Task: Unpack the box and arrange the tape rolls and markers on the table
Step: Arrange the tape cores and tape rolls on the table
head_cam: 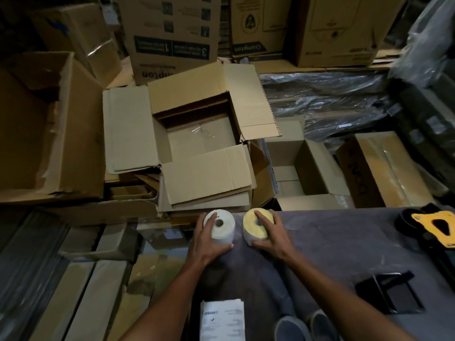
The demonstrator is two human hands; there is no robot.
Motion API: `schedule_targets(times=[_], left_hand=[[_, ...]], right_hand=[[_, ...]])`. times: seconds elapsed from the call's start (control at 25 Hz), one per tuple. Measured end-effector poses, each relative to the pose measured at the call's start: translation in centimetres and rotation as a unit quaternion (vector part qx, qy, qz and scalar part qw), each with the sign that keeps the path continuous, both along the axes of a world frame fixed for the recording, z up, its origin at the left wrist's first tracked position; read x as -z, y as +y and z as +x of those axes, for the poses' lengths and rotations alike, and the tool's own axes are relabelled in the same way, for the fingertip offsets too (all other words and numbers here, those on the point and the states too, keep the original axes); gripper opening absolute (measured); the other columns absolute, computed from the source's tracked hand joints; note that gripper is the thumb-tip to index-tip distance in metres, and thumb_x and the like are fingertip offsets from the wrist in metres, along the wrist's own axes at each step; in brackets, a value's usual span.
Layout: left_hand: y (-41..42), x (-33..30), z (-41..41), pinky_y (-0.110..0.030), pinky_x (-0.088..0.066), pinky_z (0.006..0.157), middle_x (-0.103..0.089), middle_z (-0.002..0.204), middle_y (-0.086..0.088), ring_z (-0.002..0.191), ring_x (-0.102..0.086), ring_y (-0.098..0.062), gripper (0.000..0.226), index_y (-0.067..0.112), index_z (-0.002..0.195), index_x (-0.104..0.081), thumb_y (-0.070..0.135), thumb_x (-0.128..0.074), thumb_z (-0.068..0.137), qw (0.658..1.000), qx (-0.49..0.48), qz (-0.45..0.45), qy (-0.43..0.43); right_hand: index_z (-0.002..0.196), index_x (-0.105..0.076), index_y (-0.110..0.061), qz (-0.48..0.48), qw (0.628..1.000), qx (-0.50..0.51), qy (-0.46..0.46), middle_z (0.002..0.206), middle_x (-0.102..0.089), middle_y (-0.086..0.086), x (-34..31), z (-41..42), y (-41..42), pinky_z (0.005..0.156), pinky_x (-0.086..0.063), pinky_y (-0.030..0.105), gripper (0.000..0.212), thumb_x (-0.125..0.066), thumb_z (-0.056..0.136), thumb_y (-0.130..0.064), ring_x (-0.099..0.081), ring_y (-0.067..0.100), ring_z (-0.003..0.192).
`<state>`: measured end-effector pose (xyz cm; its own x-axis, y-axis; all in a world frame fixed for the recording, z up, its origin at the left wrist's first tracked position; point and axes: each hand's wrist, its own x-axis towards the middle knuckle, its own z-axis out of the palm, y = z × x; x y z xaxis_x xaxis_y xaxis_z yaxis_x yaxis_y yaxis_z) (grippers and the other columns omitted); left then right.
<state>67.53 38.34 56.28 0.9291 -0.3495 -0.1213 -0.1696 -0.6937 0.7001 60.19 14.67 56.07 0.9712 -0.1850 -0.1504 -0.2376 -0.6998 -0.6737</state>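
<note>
**Two rolls gripped at the far edge of the bench**

Left hand (209,239) wrapped round a white tape roll (219,226), thumb on the near side, fingers (211,219) curled over the far rim; roll upright on its flat face, core hole facing up. Right hand (269,233) closed the same way on a yellow-topped tape roll (256,226), fingertips laid across the top by the core hole, thumb low at the near side. Both rolls resting on the grey bench (344,242), just beside each other at the bench's 11 o'clock corner, a narrow gap between them.

At 12 o'clock beyond the rolls, an open cardboard box (197,134) with all four flaps spread; inside only a bare cardboard floor with a strip of clear tape. No markers visible anywhere.

At 3 o'clock on the bench, a black and yellow tape dispenser (433,223), well apart from the hands. At 4 o'clock, a black rectangular frame-like object (391,295), identity unclear. At 6 o'clock, a printed white sheet (221,321) hanging at the near edge, with grey shoes (302,327) just to its right.

All around from 9 to 2 o'clock, stacked brown cartons (172,33) and crumpled plastic sheeting (327,99).
</note>
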Motion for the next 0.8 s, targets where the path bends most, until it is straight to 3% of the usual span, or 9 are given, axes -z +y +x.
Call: schedule_targets(times=[0.08,0.2,0.32,0.44,0.6,0.8], left_hand=[[0.7,-0.5,-0.9,-0.043,-0.037,0.113,-0.012,0.157,0.006,0.143,-0.023,-0.022,0.096,0.037,0.146,-0.032,0.051,-0.078,0.063,0.999,0.006,0.019,-0.032],[1.1,-1.6,-3.2,-0.041,-0.038,0.113,-0.020,0.155,0.003,0.141,-0.028,-0.020,0.067,0.036,0.144,-0.036,0.042,-0.064,0.083,0.996,0.012,0.047,-0.075],[1.1,-2.6,-6.3,-0.030,-0.039,0.108,-0.041,0.144,0.002,0.131,-0.040,-0.015,0.046,0.028,0.140,-0.044,0.036,-0.051,0.095,0.992,0.034,0.051,-0.106],[0.7,-4.0,-9.5,-0.024,-0.043,0.097,-0.059,0.127,0.003,0.118,-0.053,-0.013,0.031,0.026,0.126,-0.057,0.029,-0.052,0.095,0.991,0.061,0.031,-0.117],[-0.7,-5.8,-14.0,-0.032,-0.052,0.093,-0.064,0.119,0.008,0.110,-0.059,-0.009,0.026,0.030,0.117,-0.062,0.032,-0.052,0.093,0.987,0.081,-0.006,-0.141],[-3.8,-7.8,-20.8,-0.032,-0.054,0.089,-0.067,0.111,0.003,0.100,-0.061,-0.008,0.022,0.021,0.109,-0.067,0.025,-0.057,0.091,0.976,0.089,-0.054,-0.191]], right_hand=[[0.148,-0.024,-0.046,-0.016,1.000,0.006,0.015,0.162,-0.002,0.001,-0.4,-0.7,0.0,0.115,-0.030,0.046,0.093,-0.079,0.074,-0.045,-0.017,0.032,0.147],[0.151,-0.020,-0.039,-0.004,1.000,0.030,-0.001,0.160,-0.010,0.000,-1.4,-2.8,0.0,0.114,-0.035,0.049,0.096,-0.074,0.073,-0.056,-0.023,0.027,0.145],[0.151,-0.025,-0.032,-0.003,0.997,0.063,-0.045,0.157,-0.023,-0.001,-2.8,-5.6,0.5,0.114,-0.036,0.048,0.075,-0.056,0.088,-0.060,-0.029,0.019,0.141],[0.145,-0.041,-0.026,-0.024,0.995,0.084,-0.047,0.155,-0.033,0.003,-4.5,-9.2,0.6,0.115,-0.031,0.042,0.053,-0.044,0.098,-0.052,-0.032,0.020,0.141],[0.131,-0.057,-0.022,-0.041,0.993,0.067,-0.087,0.135,-0.057,0.002,-6.8,-15.0,-0.6,0.106,-0.041,0.034,0.038,-0.046,0.100,-0.042,-0.051,0.014,0.124],[0.122,-0.065,-0.020,-0.012,0.991,0.046,-0.123,0.120,-0.066,-0.002,-8.6,-22.7,-2.6,0.096,-0.049,0.030,0.034,-0.049,0.099,-0.039,-0.059,0.010,0.110]])
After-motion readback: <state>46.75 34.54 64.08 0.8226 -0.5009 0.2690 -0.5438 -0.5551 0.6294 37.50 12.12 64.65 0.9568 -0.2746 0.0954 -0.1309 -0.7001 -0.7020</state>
